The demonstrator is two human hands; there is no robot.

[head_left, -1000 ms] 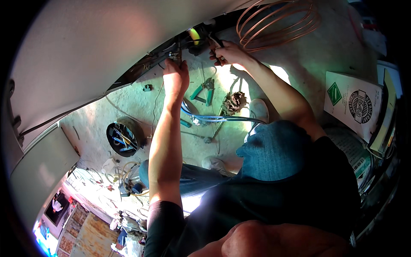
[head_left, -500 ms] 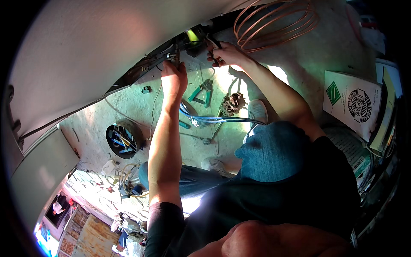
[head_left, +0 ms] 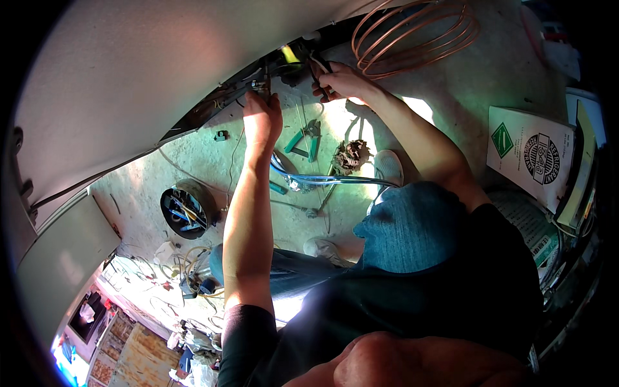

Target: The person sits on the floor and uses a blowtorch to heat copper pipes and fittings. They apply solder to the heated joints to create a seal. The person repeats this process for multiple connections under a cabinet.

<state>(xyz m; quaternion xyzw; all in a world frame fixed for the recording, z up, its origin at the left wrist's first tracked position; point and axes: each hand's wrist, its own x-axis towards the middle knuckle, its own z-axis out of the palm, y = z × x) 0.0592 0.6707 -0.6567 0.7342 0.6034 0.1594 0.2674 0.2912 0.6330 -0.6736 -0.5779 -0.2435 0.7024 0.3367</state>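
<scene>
My left hand (head_left: 261, 118) is closed at the dark lower opening of a large pale cabinet (head_left: 129, 71), its fingertips on a small metal fitting (head_left: 256, 85) among thin tubes. To its right, my right hand (head_left: 340, 84) is wrapped round a dark-handled pair of pliers (head_left: 320, 62). The jaws reach into the shadowed opening, so what they touch cannot be made out. Beside them a bright yellow-green patch (head_left: 289, 54) shows inside the opening. Below my hands, green-handled pliers (head_left: 304, 140) lie on the floor.
A copper tubing coil (head_left: 412, 39) lies at the far right. A white printed box (head_left: 530, 151) stands right. A round black container of tools (head_left: 184, 209) sits left of my left forearm. Blue hoses (head_left: 322, 178), a crumpled brown clump (head_left: 351, 157) and loose wires lie on the floor.
The pliers in my right hand have shifted very slightly at the opening. My left hand stays in place.
</scene>
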